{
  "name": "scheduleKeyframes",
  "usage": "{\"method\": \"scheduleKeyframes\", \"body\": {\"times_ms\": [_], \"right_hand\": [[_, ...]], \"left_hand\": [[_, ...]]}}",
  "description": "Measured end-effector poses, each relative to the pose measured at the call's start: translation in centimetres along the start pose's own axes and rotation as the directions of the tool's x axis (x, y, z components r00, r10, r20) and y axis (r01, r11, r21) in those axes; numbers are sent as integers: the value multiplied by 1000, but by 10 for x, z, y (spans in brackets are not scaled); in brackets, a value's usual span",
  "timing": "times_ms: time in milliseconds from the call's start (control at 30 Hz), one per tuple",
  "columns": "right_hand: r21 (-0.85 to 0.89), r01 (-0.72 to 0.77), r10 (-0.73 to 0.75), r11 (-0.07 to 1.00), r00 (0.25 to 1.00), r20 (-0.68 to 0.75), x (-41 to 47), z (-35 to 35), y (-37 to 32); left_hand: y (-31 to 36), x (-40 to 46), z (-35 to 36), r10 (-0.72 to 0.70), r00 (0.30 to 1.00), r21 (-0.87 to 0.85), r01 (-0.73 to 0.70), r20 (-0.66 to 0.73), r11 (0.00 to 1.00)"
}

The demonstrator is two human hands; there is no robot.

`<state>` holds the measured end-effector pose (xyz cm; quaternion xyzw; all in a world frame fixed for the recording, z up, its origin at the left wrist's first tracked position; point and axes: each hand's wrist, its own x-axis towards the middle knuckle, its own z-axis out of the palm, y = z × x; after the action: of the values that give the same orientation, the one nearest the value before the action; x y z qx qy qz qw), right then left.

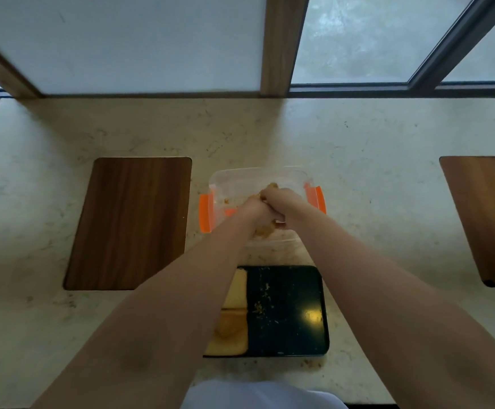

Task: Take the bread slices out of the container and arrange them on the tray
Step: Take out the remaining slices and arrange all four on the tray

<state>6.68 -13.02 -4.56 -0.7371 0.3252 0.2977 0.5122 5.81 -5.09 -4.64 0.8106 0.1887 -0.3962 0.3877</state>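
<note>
Since crumbs litter the tray (314, 343), the bread slice (262, 230) that the left hand (252, 209) and right hand (280, 202) pinch together inside the container (258, 177) looks light, soft and crumbly, best supported flat from beneath.

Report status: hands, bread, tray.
Both hands, left and right, in the container, on bread. Two slices on tray. Nothing in the way.

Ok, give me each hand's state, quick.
Left hand: closed on bread inside the container.
Right hand: closed on the same bread.
</note>
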Motion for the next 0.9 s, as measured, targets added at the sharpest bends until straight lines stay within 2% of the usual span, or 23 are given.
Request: {"method": "scheduleKeyframes", "body": {"times_ms": [67,100,200,267,400,633,767,900], "right_hand": [[71,15,-19,997,998,63,-17,-4,-8],[80,42,-48,996,996,80,-25,-7,-7],[58,180,-185,982,978,94,-61,-21,5],[115,228,-242,967,961,133,-81,-26,16],[274,230,-295,934,929,225,-105,-38,36],[392,308,-411,867,887,211,-149,-39,76],[428,305,-422,851,882,209,-162,-42,94],[407,268,-394,873,880,266,-166,-43,122]], "left_hand": [[0,-10,-11,46,999,27,-45,-16,999],[-5,-16,-16,116,992,26,-115,-44,993],[-19,-53,-29,280,960,-123,-281,-29,952],[-30,-75,-32,318,948,-219,-308,13,926],[-49,-96,-34,390,916,-346,-340,87,875],[-82,-123,-12,460,888,-384,-424,4,820],[-91,-137,1,496,867,-315,-484,-47,816],[-110,-142,23,494,869,-221,-485,-15,846]]}}
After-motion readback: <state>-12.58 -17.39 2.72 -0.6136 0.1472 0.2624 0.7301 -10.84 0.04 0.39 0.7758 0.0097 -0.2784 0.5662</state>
